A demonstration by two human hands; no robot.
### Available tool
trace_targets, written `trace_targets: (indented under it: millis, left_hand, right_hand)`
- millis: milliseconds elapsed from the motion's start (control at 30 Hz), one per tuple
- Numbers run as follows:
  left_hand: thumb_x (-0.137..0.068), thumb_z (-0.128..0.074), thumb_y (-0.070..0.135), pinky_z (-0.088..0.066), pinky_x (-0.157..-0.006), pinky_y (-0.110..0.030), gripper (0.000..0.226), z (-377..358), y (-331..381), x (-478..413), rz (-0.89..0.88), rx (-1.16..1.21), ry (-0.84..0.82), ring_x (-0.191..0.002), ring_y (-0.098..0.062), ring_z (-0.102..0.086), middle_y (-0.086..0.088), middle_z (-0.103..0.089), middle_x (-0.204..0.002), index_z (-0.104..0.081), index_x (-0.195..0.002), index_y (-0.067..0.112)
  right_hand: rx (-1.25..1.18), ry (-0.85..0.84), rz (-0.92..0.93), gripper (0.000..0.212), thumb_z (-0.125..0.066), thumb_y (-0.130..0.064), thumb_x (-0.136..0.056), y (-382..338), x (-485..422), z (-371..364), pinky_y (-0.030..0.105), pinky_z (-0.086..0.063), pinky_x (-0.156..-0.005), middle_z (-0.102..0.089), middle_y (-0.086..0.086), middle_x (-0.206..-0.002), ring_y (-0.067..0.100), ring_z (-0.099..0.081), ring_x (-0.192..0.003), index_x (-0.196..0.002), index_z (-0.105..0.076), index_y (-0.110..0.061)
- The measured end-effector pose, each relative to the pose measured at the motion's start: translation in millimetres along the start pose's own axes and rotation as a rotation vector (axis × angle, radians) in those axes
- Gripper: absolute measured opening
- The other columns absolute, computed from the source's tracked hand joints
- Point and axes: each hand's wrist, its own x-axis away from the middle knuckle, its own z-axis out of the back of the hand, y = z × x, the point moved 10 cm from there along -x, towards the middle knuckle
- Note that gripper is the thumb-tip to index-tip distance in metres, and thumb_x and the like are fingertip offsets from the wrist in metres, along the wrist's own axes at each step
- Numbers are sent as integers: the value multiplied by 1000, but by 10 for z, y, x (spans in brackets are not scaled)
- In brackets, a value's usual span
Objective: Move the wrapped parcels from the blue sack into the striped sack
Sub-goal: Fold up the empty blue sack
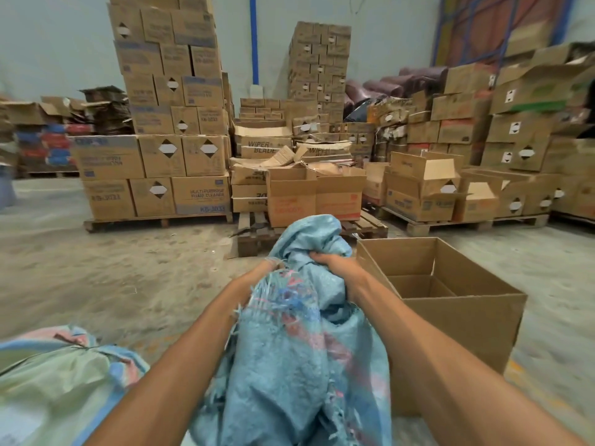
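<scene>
Fingers (322, 257) of the right hand (338, 270) curled tight, pinching a big bunch of the blue sack (289, 365) near its top. Left hand (259, 278) on the other side of the same bunch, pushed into the cloth, mostly hidden behind a ragged edge. Left fingers curled or spread: cannot tell. Both bare arms stretched forward, one on each side of the sack.

Blue sack right in the middle, between the two arms. Soft and crumpled. Top end poking up above the hands. Loose blue and pink threads (286, 297) hanging from the torn edge just under the left hand.

Striped sack (54, 375) low on the left, near the left arm and apart from the blue sack. Pale green with pink and blue stripes, puffed up and round.

Open cardboard box (457, 333) on the floor, just beside the right arm.

Farther back, a wooden pallet (254, 233) behind the top of the blue sack, with a carton with red print (315, 201) on it. Tall stacks of brown cartons (167, 91) on more pallets by the pale wall. Words "WIPER BLADE" (262, 148) on one carton and "MULTI-PURPOSE FOAM CLEANER" (206, 193) on another. Blue pipe (253, 40) going up the wall. Dusty grey floor (96, 278) all around.
</scene>
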Motion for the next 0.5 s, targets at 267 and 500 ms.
trace_targets:
  millis: [267, 500]
  left_hand:
    - [-94, -29, 71, -20, -117, -47, 85, 240, -187, 268, 252, -465, -10, -148, -33, -20, -14, -14, -162, -18, -157, 15]
    - [-65, -47, 92, -48, -90, -57, 106, 132, -600, 89, 388, 483, 57, -114, -42, -59, -20, -64, -125, -59, -133, 12]
  right_hand:
    - [-404, 776, 131, 61, -69, -47, -86, -133, 258, 788, 43, -50, -100, -62, 10, -132, 34, -60, -117, -137, -54, -17]
    - [-331, 333, -46, 72, -73, -54, -72, -47, -85, 223, 45, -59, -85, -69, 7, -116, 31, -69, -96, -130, -57, -15]
